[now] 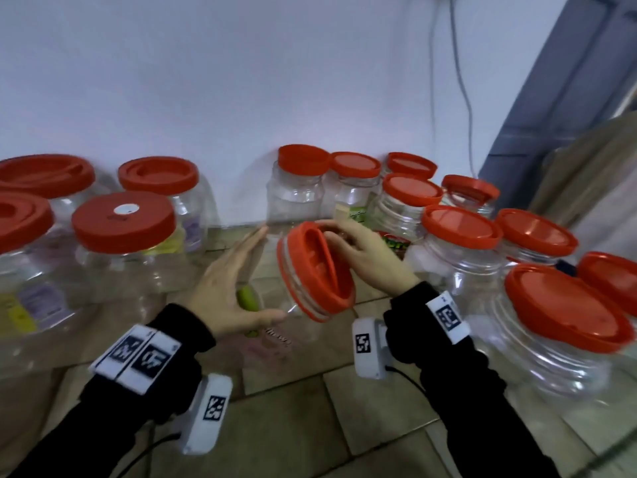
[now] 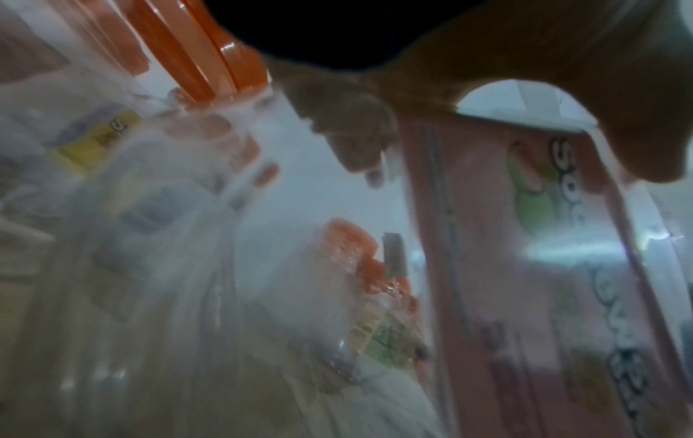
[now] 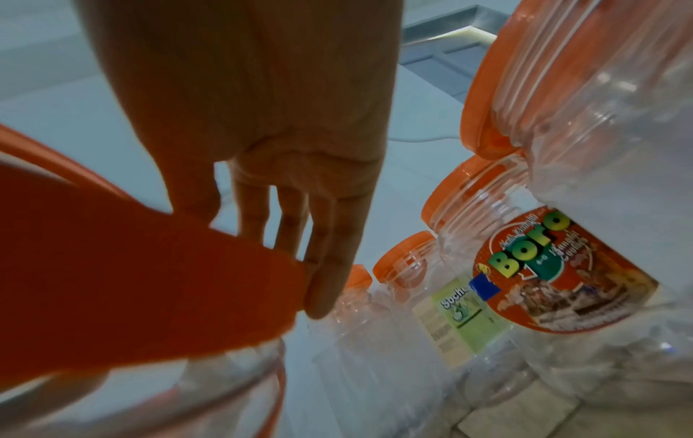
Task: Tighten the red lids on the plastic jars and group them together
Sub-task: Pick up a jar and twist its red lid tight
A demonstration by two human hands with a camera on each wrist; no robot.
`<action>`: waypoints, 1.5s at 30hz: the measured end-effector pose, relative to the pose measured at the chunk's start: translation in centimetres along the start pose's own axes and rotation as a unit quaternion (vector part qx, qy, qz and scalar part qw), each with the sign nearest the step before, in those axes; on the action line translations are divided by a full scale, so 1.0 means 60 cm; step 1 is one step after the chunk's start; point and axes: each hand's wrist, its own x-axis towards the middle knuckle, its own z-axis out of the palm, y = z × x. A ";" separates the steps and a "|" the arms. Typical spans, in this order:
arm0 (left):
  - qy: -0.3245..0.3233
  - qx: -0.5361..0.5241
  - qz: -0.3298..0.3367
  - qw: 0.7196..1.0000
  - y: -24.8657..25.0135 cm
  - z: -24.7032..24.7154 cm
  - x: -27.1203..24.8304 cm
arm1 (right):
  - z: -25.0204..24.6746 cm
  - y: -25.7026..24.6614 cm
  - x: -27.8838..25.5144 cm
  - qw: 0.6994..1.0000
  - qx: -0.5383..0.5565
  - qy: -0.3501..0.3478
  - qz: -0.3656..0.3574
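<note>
A clear plastic jar (image 1: 275, 326) with a pink label (image 2: 525, 296) is tilted over the tiled floor, its red lid (image 1: 315, 270) facing right and up. My left hand (image 1: 238, 284) clasps the jar's body between long fingers above and the thumb below; in the left wrist view that hand (image 2: 506, 154) spans the label. My right hand (image 1: 358, 253) grips the lid's rim from the right. In the right wrist view, its fingers (image 3: 330, 252) lie over the lid (image 3: 131, 281) edge. The thumb is hidden.
Several lidded jars (image 1: 462, 232) stand grouped at the right against the white wall, one large jar (image 1: 565, 315) nearest me. Bigger lidded jars (image 1: 124, 222) stand at the left. Bare floor tiles (image 1: 310, 408) lie in front. A cable (image 1: 465, 98) hangs down the wall.
</note>
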 end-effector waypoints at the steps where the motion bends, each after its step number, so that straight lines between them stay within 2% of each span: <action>1: 0.002 0.000 0.000 1.000 -0.003 -0.001 0.002 | -0.003 -0.004 -0.002 1.000 0.008 -0.024 0.009; 5: -0.005 0.004 0.012 1.000 -0.007 -0.001 0.006 | -0.018 -0.024 -0.015 0.980 0.009 -0.179 0.085; 7: -0.013 -0.001 0.017 1.000 -0.007 -0.001 0.006 | -0.029 -0.037 -0.022 0.973 -0.002 -0.215 0.083; 12: -0.049 0.041 0.011 0.998 0.003 -0.006 0.000 | -0.039 -0.045 -0.032 0.973 -0.008 -0.226 -0.047; 15: -0.052 0.066 0.006 0.996 0.008 -0.006 0.001 | -0.039 -0.044 -0.030 0.969 -0.012 -0.233 -0.077; 20: -0.044 0.074 0.005 0.996 0.013 -0.002 0.006 | -0.042 -0.045 -0.034 0.977 -0.059 -0.203 -0.031; 23: -0.047 0.087 0.010 0.995 0.018 0.004 0.006 | -0.031 -0.051 -0.037 0.975 -0.108 -0.189 0.044; 25: -0.043 0.096 0.015 0.994 0.021 0.008 0.008 | -0.022 -0.051 -0.038 0.975 -0.086 -0.177 0.107; 27: -0.045 0.098 0.019 0.994 0.024 0.009 0.009 | -0.018 -0.046 -0.038 0.975 -0.055 -0.171 0.134; 29: -0.055 0.095 0.029 0.994 0.026 0.007 0.009 | -0.021 -0.045 -0.040 0.977 -0.062 -0.184 0.088; 32: -0.061 0.086 0.035 0.994 0.026 0.002 0.010 | -0.026 -0.041 -0.045 0.974 -0.094 -0.202 -0.029; 33: -0.062 0.084 0.033 0.994 0.027 0.002 0.010 | -0.027 -0.038 -0.045 0.974 -0.089 -0.206 -0.040; 35: -0.066 0.095 0.028 0.993 0.030 0.004 0.011 | -0.023 -0.033 -0.043 0.976 -0.050 -0.212 0.007; 38: -0.068 0.137 0.017 0.988 0.036 0.013 0.014 | -0.018 -0.035 -0.034 0.966 -0.029 -0.194 0.168; 40: -0.068 0.146 0.013 0.987 0.039 0.016 0.015 | -0.023 -0.032 -0.033 0.953 -0.048 -0.216 0.208; 45: -0.033 0.108 -0.013 0.994 0.036 0.011 0.009 | -0.053 -0.030 -0.035 0.962 -0.057 -0.262 0.042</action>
